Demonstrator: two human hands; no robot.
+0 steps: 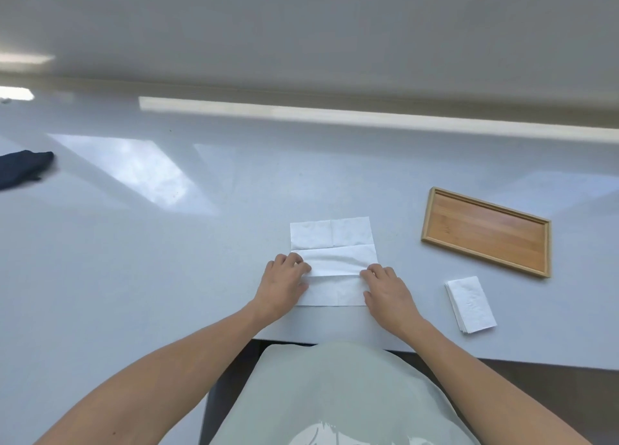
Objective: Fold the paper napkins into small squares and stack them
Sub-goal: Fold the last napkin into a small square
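From my remote seat I see a glossy, smooth pale-grey tabletop (134, 243) mirroring window light, a matt, softly embossed white paper napkin (331, 240), a stack of folded paper napkins (470, 305), a smooth, satin-finished wooden tray (485, 232) and dark cloth (20, 168).

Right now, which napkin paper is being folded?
The big open napkin between the left hand and right hand; the napkin pile beside the tray lies untouched.
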